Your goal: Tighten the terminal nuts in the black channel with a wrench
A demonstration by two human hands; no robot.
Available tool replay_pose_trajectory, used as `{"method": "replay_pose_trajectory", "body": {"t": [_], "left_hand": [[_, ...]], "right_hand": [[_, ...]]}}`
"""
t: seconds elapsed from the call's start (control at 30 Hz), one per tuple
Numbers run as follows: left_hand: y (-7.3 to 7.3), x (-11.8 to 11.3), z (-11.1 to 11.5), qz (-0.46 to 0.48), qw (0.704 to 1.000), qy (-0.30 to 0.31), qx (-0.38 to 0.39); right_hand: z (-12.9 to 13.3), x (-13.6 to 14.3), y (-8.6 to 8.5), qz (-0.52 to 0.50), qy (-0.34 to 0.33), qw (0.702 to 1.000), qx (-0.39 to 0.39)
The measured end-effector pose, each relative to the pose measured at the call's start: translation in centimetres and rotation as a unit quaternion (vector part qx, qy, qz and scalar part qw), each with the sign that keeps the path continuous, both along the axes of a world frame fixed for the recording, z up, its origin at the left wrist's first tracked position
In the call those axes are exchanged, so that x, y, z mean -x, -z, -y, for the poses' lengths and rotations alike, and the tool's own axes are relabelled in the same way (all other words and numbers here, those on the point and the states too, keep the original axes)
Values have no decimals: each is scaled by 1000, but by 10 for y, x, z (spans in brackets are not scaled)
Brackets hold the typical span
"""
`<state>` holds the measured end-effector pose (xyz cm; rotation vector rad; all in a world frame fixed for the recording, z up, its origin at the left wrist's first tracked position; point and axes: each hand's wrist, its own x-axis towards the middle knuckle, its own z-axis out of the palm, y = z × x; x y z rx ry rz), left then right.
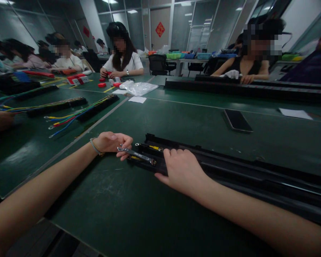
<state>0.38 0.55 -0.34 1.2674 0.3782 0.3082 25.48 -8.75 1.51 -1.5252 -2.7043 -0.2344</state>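
Observation:
A long black channel-shaped part (pixel 230 167) lies on the green table, reaching from the middle to the right edge. My right hand (pixel 183 169) is wrapped over it near its left end. At that end, my left hand (pixel 117 143) holds a silver wrench (pixel 137 155) by its near end between the fingers. The wrench's other end sits on a small fastener (pixel 153 162) in the part. Behind the wrench, a yellow-sleeved terminal (pixel 153 147) with a metal ring lies in the channel.
A phone (pixel 238 120) lies behind the part. Bundles of coloured wires (pixel 96 107) with ring terminals are at the left, near another person's hand (pixel 0 121). A plastic bag (pixel 140 88) and red pieces lie farther back. Two people sit across the table.

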Motion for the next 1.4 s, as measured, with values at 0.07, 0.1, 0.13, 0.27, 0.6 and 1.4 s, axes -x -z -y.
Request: {"method": "replay_pose_trajectory", "body": {"t": [0.07, 0.1, 0.13, 0.27, 0.6, 1.4], "left_hand": [[1, 0, -1, 5, 1000, -26, -3], [1, 1, -2, 6, 999, -43, -2], [1, 1, -2, 5, 998, -58, 1], [0, 0, -2, -9, 996, -85, 17], [0, 1, -1, -10, 998, -56, 6], [1, -3, 1, -16, 997, -67, 29]], "right_hand": [[0, 1, 0, 1, 1, 1000, -1], [0, 1, 0, 3, 2, 1000, -1], [0, 1, -1, 5, 2, 1000, 0], [0, 2, -2, 9, 1, 1000, 14], [0, 2, -2, 11, 1, 1000, 14], [-1, 2, -4, 20, 4, 999, 37]]}}
